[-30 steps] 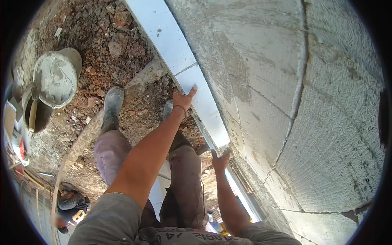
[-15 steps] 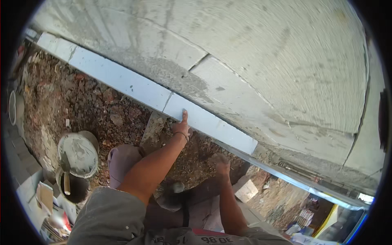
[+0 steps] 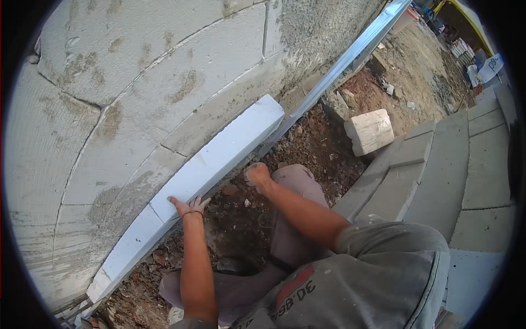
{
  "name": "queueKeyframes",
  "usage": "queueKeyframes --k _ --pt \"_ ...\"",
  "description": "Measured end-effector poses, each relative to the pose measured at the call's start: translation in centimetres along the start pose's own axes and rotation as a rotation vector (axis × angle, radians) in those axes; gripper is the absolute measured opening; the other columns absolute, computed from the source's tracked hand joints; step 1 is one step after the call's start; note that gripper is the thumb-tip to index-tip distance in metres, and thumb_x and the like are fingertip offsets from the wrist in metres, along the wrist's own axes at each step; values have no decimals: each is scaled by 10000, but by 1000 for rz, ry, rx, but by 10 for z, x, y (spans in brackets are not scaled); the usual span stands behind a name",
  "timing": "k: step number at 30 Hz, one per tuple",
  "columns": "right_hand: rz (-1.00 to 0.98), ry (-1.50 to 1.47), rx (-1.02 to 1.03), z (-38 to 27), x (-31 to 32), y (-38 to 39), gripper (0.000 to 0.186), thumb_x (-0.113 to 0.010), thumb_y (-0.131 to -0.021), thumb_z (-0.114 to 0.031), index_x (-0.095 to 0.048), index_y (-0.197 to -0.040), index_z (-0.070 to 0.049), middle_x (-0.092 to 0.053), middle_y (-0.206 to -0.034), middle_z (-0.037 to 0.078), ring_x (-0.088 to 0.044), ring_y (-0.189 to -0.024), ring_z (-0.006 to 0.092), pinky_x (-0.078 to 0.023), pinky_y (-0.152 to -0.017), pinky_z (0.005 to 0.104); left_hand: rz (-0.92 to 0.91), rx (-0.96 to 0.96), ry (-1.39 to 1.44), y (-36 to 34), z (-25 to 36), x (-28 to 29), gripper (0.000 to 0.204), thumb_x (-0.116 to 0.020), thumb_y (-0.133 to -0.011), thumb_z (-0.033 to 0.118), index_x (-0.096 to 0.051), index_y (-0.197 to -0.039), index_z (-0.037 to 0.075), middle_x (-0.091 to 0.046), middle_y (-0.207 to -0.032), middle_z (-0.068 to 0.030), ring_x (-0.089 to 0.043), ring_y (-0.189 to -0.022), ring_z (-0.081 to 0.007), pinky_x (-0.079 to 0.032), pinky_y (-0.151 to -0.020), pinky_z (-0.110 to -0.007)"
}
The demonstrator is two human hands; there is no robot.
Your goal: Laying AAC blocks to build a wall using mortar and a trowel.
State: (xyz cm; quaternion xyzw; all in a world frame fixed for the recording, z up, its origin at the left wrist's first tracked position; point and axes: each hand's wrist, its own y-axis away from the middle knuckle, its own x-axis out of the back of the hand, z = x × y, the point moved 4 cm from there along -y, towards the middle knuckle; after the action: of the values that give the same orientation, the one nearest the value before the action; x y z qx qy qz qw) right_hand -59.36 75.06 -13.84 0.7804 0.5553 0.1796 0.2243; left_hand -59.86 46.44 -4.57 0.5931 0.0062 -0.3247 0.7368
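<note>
A row of white blocks (image 3: 216,152) runs along the grey block wall (image 3: 126,66), with narrow joints between pieces. My left hand (image 3: 189,208) rests its spread fingers on the front edge of this row. Just below the row, toward its upper right end, my right hand (image 3: 257,176) is curled closed; whatever it holds, if anything, is hidden. A long silver metal straightedge (image 3: 350,57) extends past the end of the blocks to the upper right. My knees in dusty trousers (image 3: 296,183) are bent beneath my arms, over dark rubble soil.
At right a loose pale block (image 3: 368,131) lies on the soil (image 3: 405,66) beside a low stepped wall of grey blocks (image 3: 482,164). Stacked materials (image 3: 463,52), scattered litter and something yellow sit at the far top right.
My view has swung round along the white row, and my body is now lower with knees bent. My left hand stays on the blocks; my right hand has moved upward along their underside.
</note>
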Motion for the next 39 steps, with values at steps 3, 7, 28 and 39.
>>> queueKeyframes --k 3,7,28,39 --pt "-2 -836 -205 -14 -7 -1 200 -533 -929 -158 -595 -1063 -23 -585 -951 127 -600 -812 265 -509 -604 370 59 -67 45 -11 38 29 1137 -480 -800 876 -106 -1612 174 -74 -1670 -139 -115 -1535 -381 -174 -1112 -775" --pt "453 -928 -354 -78 -2 4 221 -464 -958 -185 -543 -1098 -35 -542 -1080 136 -563 -871 284 -526 -711 453 168 -136 177 2 59 36 1041 -490 -845 821 -179 -1601 176 -122 -1663 -142 -144 -1523 -397 -177 -1119 -770" --pt "-46 -1127 -484 -89 -41 -25 925 -387 -962 -724 -113 -1609 -122 -178 -1627 253 -144 -1481 537 -68 -1093 801 -61 -222 231 -34 58 45 818 -762 -874 418 -356 -1502 87 -249 -1596 -176 -183 -1461 -504 -260 -1117 -759" --pt "-231 -974 -407 -90 -46 -21 986 -287 -941 -789 -36 -1608 -107 -129 -1613 326 -68 -1453 613 -65 -1123 767 28 -272 244 -22 53 39 737 -741 -898 429 -411 -1478 115 -348 -1559 -122 -272 -1458 -426 -264 -1098 -778"
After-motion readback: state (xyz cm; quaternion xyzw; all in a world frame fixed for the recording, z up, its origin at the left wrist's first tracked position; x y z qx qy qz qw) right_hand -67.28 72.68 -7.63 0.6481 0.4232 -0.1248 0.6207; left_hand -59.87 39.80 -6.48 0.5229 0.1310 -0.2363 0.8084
